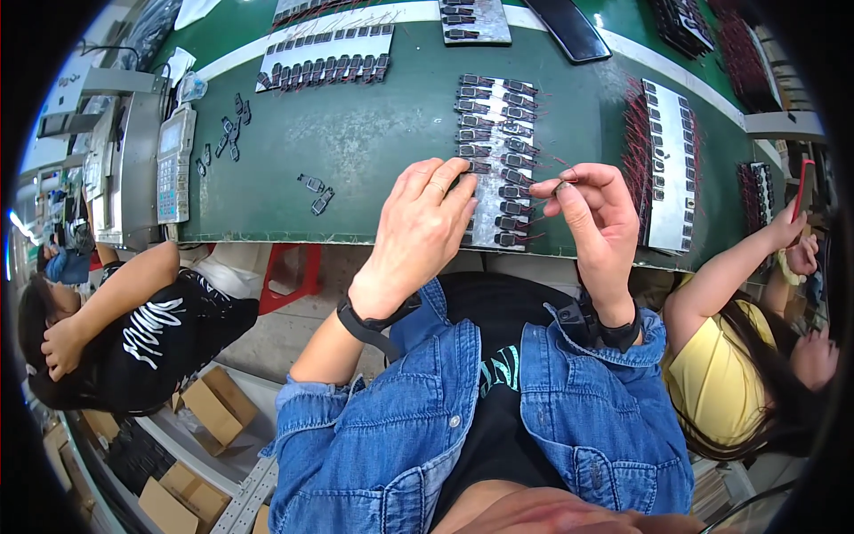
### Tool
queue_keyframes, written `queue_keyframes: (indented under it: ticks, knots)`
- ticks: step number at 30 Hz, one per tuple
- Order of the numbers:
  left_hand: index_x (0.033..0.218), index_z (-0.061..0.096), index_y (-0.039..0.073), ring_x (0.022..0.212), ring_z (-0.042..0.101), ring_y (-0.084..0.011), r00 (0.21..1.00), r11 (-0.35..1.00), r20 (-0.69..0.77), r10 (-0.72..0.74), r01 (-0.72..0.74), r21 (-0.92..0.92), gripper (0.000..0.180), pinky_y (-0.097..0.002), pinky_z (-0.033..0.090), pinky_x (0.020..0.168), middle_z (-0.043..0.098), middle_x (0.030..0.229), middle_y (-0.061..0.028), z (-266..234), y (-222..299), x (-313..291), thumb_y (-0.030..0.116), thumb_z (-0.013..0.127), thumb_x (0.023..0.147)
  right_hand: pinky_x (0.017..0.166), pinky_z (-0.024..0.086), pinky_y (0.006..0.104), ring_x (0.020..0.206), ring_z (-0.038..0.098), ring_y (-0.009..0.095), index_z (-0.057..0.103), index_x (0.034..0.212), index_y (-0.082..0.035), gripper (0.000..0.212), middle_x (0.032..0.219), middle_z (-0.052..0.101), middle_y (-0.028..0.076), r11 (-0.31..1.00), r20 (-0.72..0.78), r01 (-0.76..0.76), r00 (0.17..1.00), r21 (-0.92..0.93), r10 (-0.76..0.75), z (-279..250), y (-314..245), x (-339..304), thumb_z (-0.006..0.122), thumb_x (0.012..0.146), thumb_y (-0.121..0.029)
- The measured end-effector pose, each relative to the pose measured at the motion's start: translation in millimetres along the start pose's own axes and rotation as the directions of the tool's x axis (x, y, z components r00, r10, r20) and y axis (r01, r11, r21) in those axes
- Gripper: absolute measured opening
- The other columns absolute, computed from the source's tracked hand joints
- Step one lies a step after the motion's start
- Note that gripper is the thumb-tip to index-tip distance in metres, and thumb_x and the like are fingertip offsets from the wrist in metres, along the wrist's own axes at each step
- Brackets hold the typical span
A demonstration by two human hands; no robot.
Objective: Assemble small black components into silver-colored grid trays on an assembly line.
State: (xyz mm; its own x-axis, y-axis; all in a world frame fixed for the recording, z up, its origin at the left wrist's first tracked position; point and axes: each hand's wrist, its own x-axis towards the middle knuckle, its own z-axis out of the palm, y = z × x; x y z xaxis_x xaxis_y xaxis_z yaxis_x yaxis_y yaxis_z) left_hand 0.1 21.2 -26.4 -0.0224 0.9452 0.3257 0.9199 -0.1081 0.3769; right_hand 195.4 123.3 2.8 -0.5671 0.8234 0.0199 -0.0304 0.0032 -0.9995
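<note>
A grey metal plate (485, 214) lies lengthwise before me on the green bench. Two rows of small black modules (516, 161) with thin red and dark wires sit on it. Bent fingers of my left hand (418, 227) reach over the plate's left row, pressed together at a module; the tips are partly hidden. At the right row, my right hand (598, 218) has thumb and index finger pinched close to the wires. Something small and dark shows at those tips, too small to name.
Similar loaded plates stand at the right (669, 169) and back left (325, 62). Loose modules (316, 193) lie left of my hands. A phone (569, 28) rests at the back, a keypad device (175, 165) at the left end. People sit on both sides, one holding a red tool (802, 189).
</note>
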Motion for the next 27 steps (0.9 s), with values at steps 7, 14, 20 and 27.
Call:
queue_keyframes:
  ticks: [7, 14, 20, 27]
  knots:
    - [0.104, 0.068, 0.001, 0.104, 0.06, -0.0303, 0.972, 0.991, -0.235, 0.003, -0.034, -0.13, 0.023, -0.0426, 0.049, 0.093, 0.064, 0.109, -0.0139, -3, 10, -3, 0.007, 0.071, 0.082, 0.082, 0.05, 0.0258, 0.085, 0.061, 0.011, 0.061, 0.115, 0.002, 0.019, 0.105, 0.07, 0.012, 0.997, -0.01, -0.046, 0.999, 0.059, 0.047, -1, -1, -4, 0.056, 0.101, -0.009]
    - [0.098, 0.071, 0.004, 0.091, 0.062, -0.0289, 0.847, 0.857, -0.37, -0.382, 0.475, 0.2, 0.018, -0.0378, 0.052, 0.079, 0.066, 0.096, -0.0086, -51, -55, -78, 0.008, 0.074, 0.081, 0.079, 0.049, 0.0262, 0.077, 0.057, 0.009, 0.061, 0.115, 0.0, 0.017, 0.098, 0.066, 0.006, 0.971, -0.003, -0.072, 0.997, 0.229, 0.074, -16, 10, 1, 0.056, 0.102, -0.011]
    - [0.098, 0.071, 0.004, 0.09, 0.062, -0.0283, 0.841, 0.839, -0.337, -0.423, 0.504, 0.206, 0.019, -0.0376, 0.053, 0.077, 0.066, 0.094, -0.0087, -56, -69, -89, 0.01, 0.076, 0.081, 0.076, 0.053, 0.028, 0.076, 0.058, 0.01, 0.061, 0.113, 0.0, 0.015, 0.093, 0.063, 0.004, 0.916, 0.119, -0.17, 0.984, 0.364, 0.136, 13, 5, 2, 0.056, 0.101, -0.009]
    - [0.099, 0.07, 0.003, 0.085, 0.066, -0.0279, 0.896, 0.928, -0.38, -0.229, 0.318, 0.192, 0.021, -0.0359, 0.055, 0.075, 0.069, 0.095, -0.0095, -50, -59, -70, 0.012, 0.076, 0.082, 0.077, 0.056, 0.0303, 0.079, 0.062, 0.012, 0.061, 0.11, 0.0, 0.013, 0.1, 0.063, 0.006, 0.955, 0.243, -0.229, 0.953, 0.191, 0.18, 12, 7, 3, 0.06, 0.098, -0.006]
